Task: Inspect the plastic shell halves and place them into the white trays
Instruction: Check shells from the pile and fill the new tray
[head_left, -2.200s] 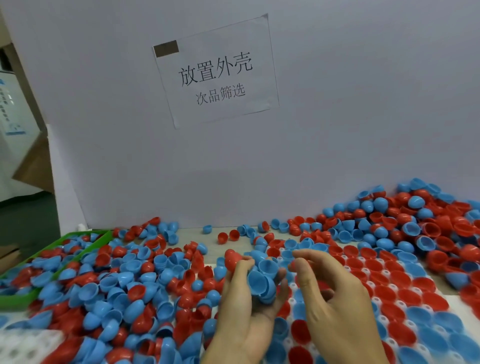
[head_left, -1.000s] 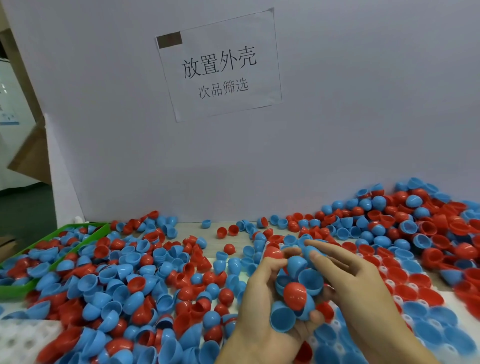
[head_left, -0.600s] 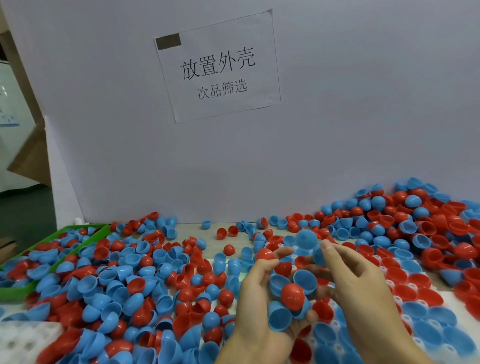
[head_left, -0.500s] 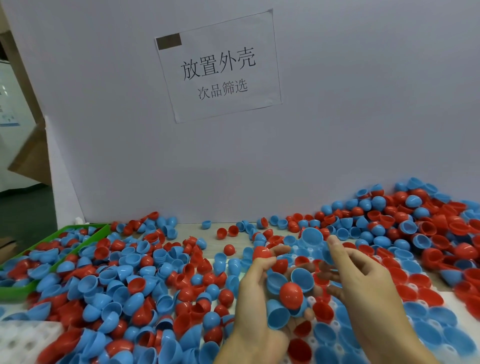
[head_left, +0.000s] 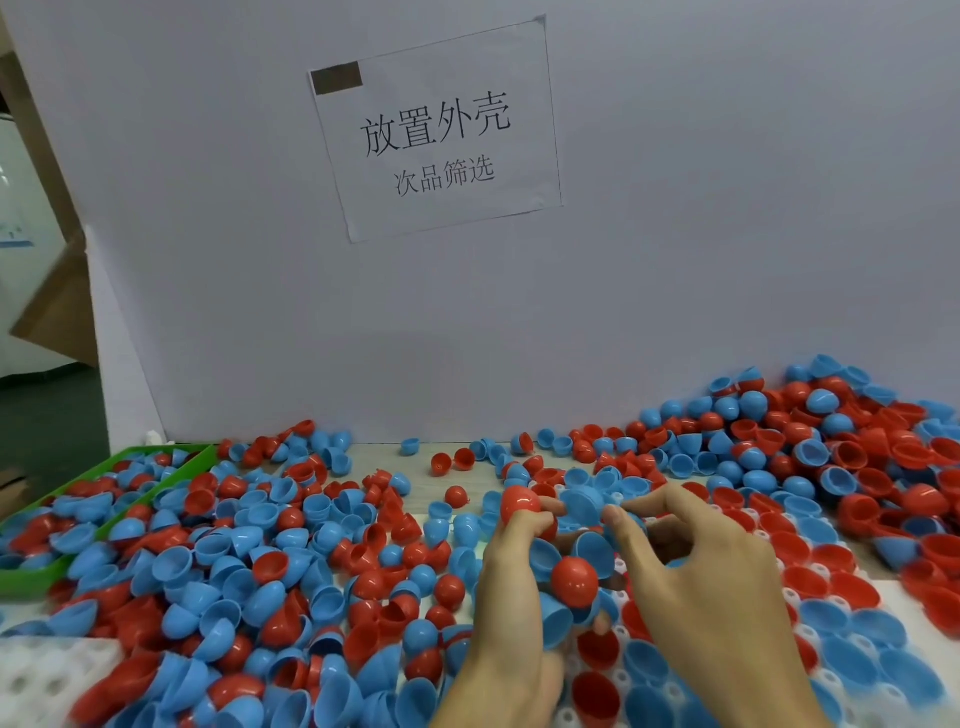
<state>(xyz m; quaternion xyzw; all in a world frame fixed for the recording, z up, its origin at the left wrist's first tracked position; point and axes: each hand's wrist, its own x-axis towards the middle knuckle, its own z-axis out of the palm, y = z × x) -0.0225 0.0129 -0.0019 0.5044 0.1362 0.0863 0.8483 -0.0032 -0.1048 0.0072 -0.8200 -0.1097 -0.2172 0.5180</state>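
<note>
While a cluster of red and blue plastic shell halves (head_left: 569, 577) is cradled in the left hand (head_left: 511, 613), one blue dome-shaped half (head_left: 582, 505) is pinched by the right hand (head_left: 711, 587) at twelve o'clock — above the white socketed tray (head_left: 815, 636).

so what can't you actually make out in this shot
Head view only:
- Flaws on the blue shell half pinched by the right hand: too small and blurred.
- How many shells the left hand holds: its palm hides some.
- White tray on the right: covered by hands, cut off by the bottom edge.
- Green bin: cut off at the left edge.
</note>
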